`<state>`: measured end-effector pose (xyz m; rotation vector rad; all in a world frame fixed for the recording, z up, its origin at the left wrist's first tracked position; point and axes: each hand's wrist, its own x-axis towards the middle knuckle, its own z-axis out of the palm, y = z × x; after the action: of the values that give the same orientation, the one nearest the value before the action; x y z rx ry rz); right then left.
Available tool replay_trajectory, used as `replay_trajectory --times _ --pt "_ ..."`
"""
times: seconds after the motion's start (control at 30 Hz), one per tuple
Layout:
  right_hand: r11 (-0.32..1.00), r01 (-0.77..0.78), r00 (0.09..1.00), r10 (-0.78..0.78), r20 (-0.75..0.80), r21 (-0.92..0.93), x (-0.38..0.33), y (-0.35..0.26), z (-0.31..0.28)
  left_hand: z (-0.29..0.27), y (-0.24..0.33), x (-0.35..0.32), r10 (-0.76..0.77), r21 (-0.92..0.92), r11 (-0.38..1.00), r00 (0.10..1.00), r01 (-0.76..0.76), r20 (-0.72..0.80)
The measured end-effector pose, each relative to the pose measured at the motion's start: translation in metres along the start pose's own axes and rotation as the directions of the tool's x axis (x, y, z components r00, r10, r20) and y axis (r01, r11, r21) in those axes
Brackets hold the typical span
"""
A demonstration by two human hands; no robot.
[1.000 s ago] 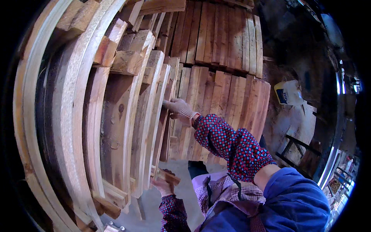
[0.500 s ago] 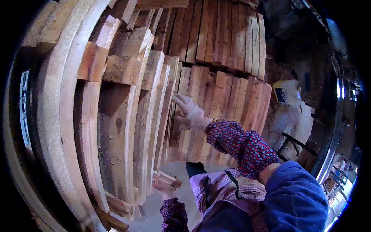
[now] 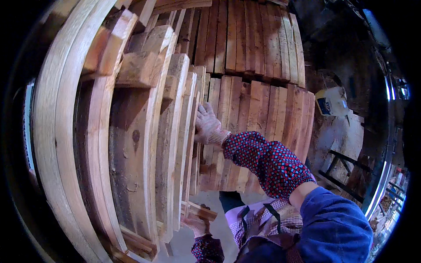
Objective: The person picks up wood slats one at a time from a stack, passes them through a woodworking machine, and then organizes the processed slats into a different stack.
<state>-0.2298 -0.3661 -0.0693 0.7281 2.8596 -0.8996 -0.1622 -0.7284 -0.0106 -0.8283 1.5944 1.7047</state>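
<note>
left hand half hidden behind planks, right hand fingertips tucked between boards

Pale wooden boards stand upright on edge, packed side by side, ends against stacked planks.

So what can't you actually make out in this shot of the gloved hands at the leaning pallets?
- Left hand, head view: fingers and grip blurred, partly hidden by the pallet's lower board.
- Right hand: fingertips hidden behind a pallet edge.
- White container: too small and distorted to identify.
</note>
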Motion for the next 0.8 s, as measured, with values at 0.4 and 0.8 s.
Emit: replay_trajectory --times 0.4,0.8 --pt "0.939 0.148 0.879 0.019 -0.477 0.311 -0.012 -0.016 0.048 -0.037 0.004 0.004 0.271 0.312 0.899 0.949 -0.309 0.160" --pt "0.975 0.098 0.979 -0.059 -0.195 0.197 -0.012 -0.016 0.036 -0.054 -0.011 0.018 -0.085 -0.279 0.955 0.993 0.104 0.078"
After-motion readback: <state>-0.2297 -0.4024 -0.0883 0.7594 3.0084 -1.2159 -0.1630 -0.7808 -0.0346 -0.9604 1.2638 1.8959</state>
